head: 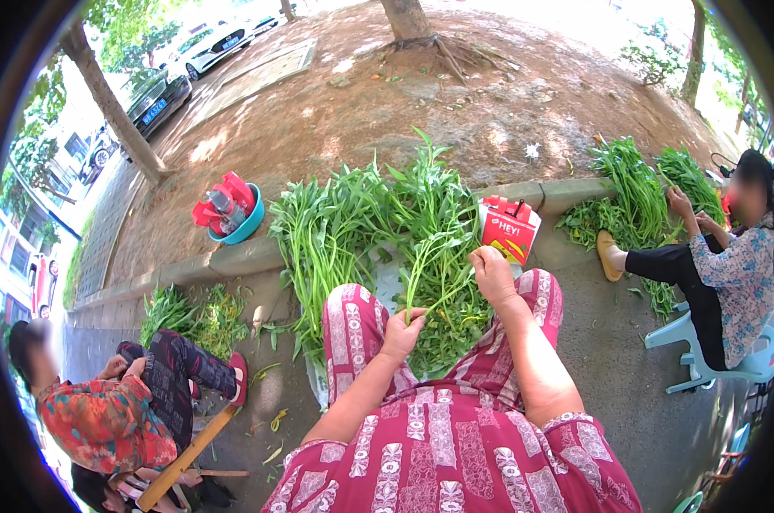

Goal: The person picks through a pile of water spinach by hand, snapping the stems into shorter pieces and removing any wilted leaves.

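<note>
My left hand (405,333) holds a few long green stems of leafy greens, which look like water spinach (429,260), low between my knees. One stem slants up to my right hand (495,276), whose fingers are closed at its far end; the fingertips are partly hidden. Before me spreads a big heap of the same greens (336,224), with long stems on the left. Shorter loose leaves (451,346) lie between my legs. A pale sheet (387,282) shows under the heap. Just beyond my right hand stands a red and white carton (505,234) bearing writing.
A teal basin (249,224) with red bags and a bottle stands beyond the concrete curb (246,256). At right, a person (733,276) on a light-blue plastic stool (714,349) handles greens. Another person (111,410) sits at left by a wooden plank (185,458).
</note>
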